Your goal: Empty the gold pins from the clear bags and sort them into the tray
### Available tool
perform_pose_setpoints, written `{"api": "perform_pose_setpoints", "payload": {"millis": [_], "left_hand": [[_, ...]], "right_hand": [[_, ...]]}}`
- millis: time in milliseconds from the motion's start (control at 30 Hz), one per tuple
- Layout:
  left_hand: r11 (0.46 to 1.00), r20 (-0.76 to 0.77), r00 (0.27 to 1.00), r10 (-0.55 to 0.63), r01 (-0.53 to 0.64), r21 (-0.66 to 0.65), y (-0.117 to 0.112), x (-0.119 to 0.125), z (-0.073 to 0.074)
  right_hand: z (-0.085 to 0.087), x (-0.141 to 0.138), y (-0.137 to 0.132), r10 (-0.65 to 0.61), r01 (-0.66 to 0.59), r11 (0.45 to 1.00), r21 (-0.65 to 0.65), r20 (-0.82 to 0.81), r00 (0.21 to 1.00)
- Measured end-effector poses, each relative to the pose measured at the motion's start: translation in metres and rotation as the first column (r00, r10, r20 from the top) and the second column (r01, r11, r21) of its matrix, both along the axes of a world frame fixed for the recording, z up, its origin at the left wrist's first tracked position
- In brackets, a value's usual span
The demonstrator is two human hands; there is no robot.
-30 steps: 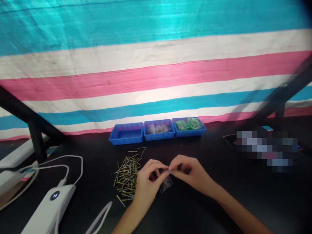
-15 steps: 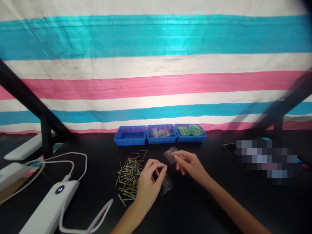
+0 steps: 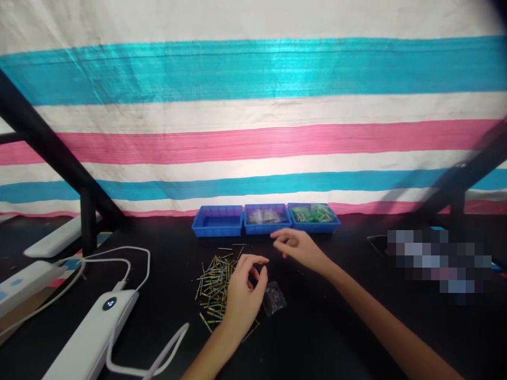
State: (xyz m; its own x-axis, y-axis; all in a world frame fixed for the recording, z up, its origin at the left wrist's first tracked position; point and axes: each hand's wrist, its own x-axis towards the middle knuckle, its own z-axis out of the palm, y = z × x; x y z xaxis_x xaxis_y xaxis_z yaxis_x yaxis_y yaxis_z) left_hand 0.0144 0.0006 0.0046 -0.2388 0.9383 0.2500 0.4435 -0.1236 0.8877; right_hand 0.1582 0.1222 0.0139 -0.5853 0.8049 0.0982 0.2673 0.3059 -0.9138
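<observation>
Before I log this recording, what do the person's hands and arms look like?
The left hand and right hand are bare, without gloves. No sleeves cover the visible forearms; no watch, bracelet or cable shows on them.

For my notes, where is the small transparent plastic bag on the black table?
In the head view, the bag lies just right of the left hand, nearer the wearer than the right hand.
</observation>
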Motion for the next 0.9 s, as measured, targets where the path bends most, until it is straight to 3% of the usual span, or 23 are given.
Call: {"api": "perform_pose_setpoints", "payload": {"millis": [100,167,300,433,633,767,900], "left_hand": [[1.000,0.014,1.000,-0.004,0.004,-0.002,-0.002,0.000,0.000],[1.000,0.018,1.000,-0.007,0.007,-0.011,-0.002,0.000,-0.001],[1.000,0.006,1.000,-0.004,0.005,-0.016,-0.001,-0.001,-0.003],[1.000,-0.013,1.000,0.003,-0.003,-0.018,0.003,-0.003,-0.004],[0.996,-0.039,0.999,-0.029,0.026,-0.080,0.005,-0.006,-0.009],[0.975,-0.045,0.982,-0.182,0.174,-0.135,0.005,-0.005,-0.010],[0.964,-0.044,0.964,-0.263,0.262,-0.035,0.004,-0.006,-0.008]], "right_hand": [[-0.008,0.012,-0.026,0.172,-0.205,0.964,0.169,0.192,0.966],[-0.011,0.016,-0.041,0.210,-0.284,0.929,0.236,0.294,0.933],[-0.016,0.017,-0.057,0.185,-0.305,0.908,0.287,0.378,0.907],[-0.020,0.018,-0.058,0.122,-0.227,0.931,0.287,0.342,0.932],[-0.021,0.020,-0.062,0.000,-0.005,0.997,0.078,0.066,0.998],[-0.019,0.014,-0.071,0.000,-0.015,0.989,-0.145,-0.106,0.994],[-0.019,0.014,-0.074,-0.028,-0.002,0.987,-0.163,-0.180,0.983]]}}
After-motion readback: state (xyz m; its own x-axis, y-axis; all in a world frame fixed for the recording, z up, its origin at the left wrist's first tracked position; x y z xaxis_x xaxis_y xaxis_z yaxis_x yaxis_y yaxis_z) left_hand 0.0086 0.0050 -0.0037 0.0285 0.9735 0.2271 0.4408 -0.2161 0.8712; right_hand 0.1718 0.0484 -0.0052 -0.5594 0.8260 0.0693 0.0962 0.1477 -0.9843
